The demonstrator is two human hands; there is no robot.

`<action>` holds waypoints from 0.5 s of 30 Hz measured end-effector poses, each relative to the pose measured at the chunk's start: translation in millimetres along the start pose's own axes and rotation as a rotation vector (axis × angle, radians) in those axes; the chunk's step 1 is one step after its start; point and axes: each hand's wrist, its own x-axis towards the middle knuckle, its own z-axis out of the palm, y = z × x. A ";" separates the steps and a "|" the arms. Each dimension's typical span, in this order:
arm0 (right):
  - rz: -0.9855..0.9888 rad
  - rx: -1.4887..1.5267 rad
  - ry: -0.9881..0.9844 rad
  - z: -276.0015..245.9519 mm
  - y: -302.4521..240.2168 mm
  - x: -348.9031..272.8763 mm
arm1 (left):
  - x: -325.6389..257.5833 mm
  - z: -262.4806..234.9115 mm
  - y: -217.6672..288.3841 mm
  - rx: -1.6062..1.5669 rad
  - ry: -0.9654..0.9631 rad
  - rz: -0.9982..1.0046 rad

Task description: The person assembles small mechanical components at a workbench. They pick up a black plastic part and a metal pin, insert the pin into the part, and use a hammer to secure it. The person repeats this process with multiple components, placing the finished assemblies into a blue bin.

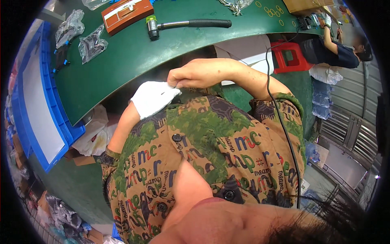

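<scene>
My left hand (153, 99) wears a white glove and is held in front of the patterned shirt (203, 134). Its fingers are drawn together and point right, meeting the fingertips of my right hand (195, 74). That hand is bare, its fingers curled closed against the gloved fingertips. Whatever is pinched between them, if anything, is hidden by the fingers. Both hands are just short of the near edge of the green table (122, 65), close to the shirt's front.
On the table lie a hammer (191, 24), a reddish-brown box (126, 15), bagged parts (92, 44) and yellow rings (270, 12). A blue tray (53, 105) stands at left. A black cable (273, 89) hangs at right, near a red stool (286, 57) and another person (341, 53).
</scene>
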 end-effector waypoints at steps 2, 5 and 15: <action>-0.009 -0.019 -0.023 -2.5 -3.1 0.8 | -1.1 0.2 0.8 0.014 -0.005 0.004; -0.001 -0.026 -0.026 -6.5 -7.9 -0.7 | -2.2 -0.7 5.9 -0.009 0.009 0.020; -0.042 -0.066 -0.057 -6.2 -6.3 0.5 | -1.4 -2.5 7.7 0.081 -0.034 0.020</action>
